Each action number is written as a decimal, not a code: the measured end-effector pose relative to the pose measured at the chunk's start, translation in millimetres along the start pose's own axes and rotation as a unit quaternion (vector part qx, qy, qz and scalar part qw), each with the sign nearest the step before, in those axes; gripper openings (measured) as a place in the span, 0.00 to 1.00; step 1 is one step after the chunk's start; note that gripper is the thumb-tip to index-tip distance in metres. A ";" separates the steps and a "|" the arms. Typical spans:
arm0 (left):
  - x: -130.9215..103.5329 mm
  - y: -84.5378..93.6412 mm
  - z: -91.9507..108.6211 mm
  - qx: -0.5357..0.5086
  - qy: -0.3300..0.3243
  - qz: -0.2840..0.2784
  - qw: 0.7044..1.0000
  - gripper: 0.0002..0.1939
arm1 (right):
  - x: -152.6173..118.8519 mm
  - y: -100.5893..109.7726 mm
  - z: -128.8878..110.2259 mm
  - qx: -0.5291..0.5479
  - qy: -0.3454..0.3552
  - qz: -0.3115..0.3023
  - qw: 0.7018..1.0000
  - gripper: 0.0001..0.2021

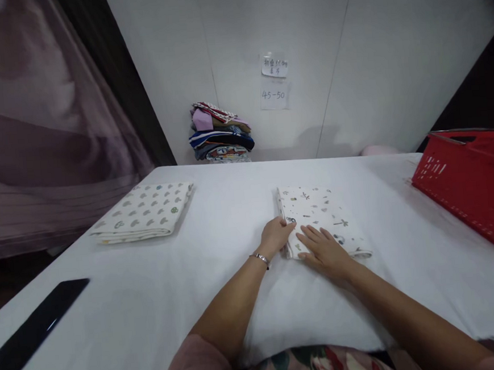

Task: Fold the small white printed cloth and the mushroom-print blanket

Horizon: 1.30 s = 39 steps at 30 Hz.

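A folded white cloth [317, 208] printed with small palm trees and animals lies flat on the white-covered table, right of the middle. At its left edge my left hand [275, 234] is closed, with the thumb on top and the fingers curled round the side of the fold. Spread flat over the near part of the cloth is my right hand [324, 251], its fingers apart and pressing on the top layer. Another folded cloth [150, 209], white with grey-green prints, rests at the far left of the table, away from both hands.
A red plastic basket [474, 190] stands at the right edge. A dark phone-like slab [36, 332] lies at the near left. Behind the table, folded fabrics [221, 133] are stacked against the wall, near paper notes [274, 83]. A purple curtain [45, 126] hangs at left.
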<state>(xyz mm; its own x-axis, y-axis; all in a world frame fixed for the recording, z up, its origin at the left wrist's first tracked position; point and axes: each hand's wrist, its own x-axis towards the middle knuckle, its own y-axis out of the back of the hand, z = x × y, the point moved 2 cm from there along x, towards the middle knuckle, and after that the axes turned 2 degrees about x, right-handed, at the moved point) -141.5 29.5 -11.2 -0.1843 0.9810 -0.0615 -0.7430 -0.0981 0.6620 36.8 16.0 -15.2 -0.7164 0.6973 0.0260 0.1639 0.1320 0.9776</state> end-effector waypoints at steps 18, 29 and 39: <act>23.8 3.4 8.3 0.053 0.042 0.047 0.997 0.16 | -0.2 5.1 -6.3 -0.008 0.005 -0.020 1.000 0.28; 33.6 -2.3 2.9 0.069 0.067 0.088 0.991 0.09 | -0.4 5.6 -7.6 -0.003 -0.003 -0.023 1.000 0.28; -9.8 -25.2 26.0 0.167 -0.266 0.003 0.949 0.18 | 1.7 9.0 -9.5 -0.004 0.022 -0.002 1.000 0.27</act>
<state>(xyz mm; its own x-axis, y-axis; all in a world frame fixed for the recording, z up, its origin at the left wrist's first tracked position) -104.2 26.7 -7.9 0.2283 0.9354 0.2702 -0.4808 -0.1330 0.8667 30.6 11.7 -4.4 -0.7465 0.6647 0.0303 0.1553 0.1297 0.9793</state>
